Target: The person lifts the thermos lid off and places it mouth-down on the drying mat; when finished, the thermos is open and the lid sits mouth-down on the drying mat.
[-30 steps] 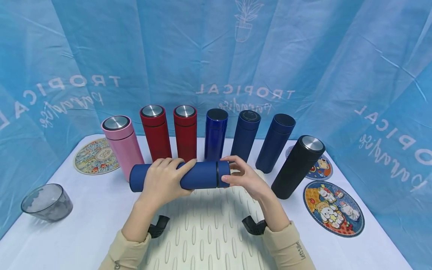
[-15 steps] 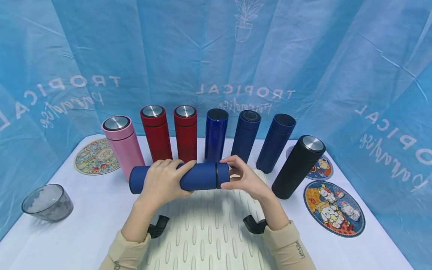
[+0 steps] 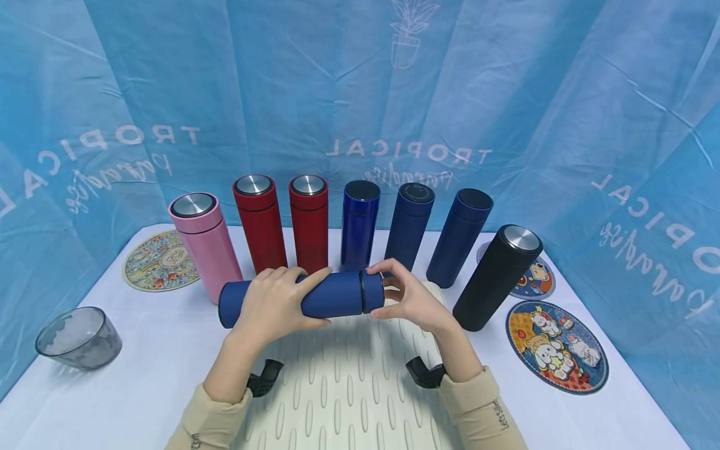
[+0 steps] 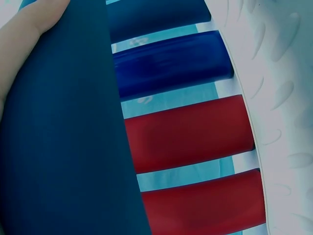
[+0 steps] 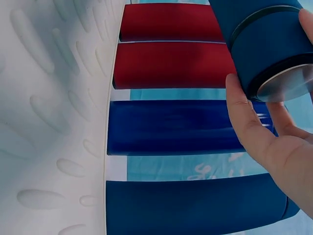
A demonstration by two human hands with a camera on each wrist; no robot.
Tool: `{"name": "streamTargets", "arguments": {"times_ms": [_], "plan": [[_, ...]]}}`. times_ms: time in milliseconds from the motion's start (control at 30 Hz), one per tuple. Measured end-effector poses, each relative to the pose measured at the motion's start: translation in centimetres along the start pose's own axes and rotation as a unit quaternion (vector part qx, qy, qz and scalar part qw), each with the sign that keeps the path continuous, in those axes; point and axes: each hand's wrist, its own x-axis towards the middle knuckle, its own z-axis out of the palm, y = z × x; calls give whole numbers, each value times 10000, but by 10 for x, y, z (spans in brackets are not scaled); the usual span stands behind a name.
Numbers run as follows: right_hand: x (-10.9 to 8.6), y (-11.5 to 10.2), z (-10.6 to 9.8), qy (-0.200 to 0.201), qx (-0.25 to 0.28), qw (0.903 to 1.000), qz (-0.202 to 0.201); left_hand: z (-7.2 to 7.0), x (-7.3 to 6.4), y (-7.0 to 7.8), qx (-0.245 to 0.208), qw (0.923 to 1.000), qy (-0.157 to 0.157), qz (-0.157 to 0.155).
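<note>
A matte dark blue thermos flask (image 3: 332,297) lies sideways in the air above a cream ridged mat. My left hand (image 3: 272,303) grips its body from above, fingers wrapped over the far side. At its capped end, my right hand (image 3: 410,297) pinches the lid between thumb and fingers. The right wrist view shows the lid's silvery end (image 5: 288,85) and the dark ring below the cap, so the lid is on. Broad blue flask body (image 4: 73,122) fills the left of the left wrist view, with a fingertip on it.
Behind stand a pink flask (image 3: 208,250), two red flasks (image 3: 261,228) (image 3: 309,225), several blue flasks (image 3: 360,228) and a black flask (image 3: 495,281). A grey glass cup (image 3: 81,340) is at left. Round patterned mats (image 3: 557,347) lie at both sides. The ridged mat (image 3: 337,387) is in front.
The held flask has tilted slightly, its left end dipping a little lower and shifting right. Both hands keep their places on it. The standing flasks have not moved.
</note>
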Motion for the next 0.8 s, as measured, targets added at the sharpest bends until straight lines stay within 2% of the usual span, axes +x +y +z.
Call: {"name": "streamTargets", "arguments": {"times_ms": [200, 433, 567, 667, 800], "plan": [[0, -1, 1, -130, -31, 9998, 125, 0, -1, -1, -5, 10000, 54, -4], [-2, -4, -2, -81, 37, 9937, 1117, 0, -1, -2, -24, 10000, 41, 5], [-1, -3, -4, -4, 148, 9890, 1471, -1, 0, -1, -13, 10000, 55, 48], [0, -1, -5, -53, 349, 9878, 1519, -1, 0, 0, -21, 10000, 33, 71], [-2, -1, -6, -159, 597, 9885, 1380, -2, -1, 1, -3, 10000, -31, 83]]}}
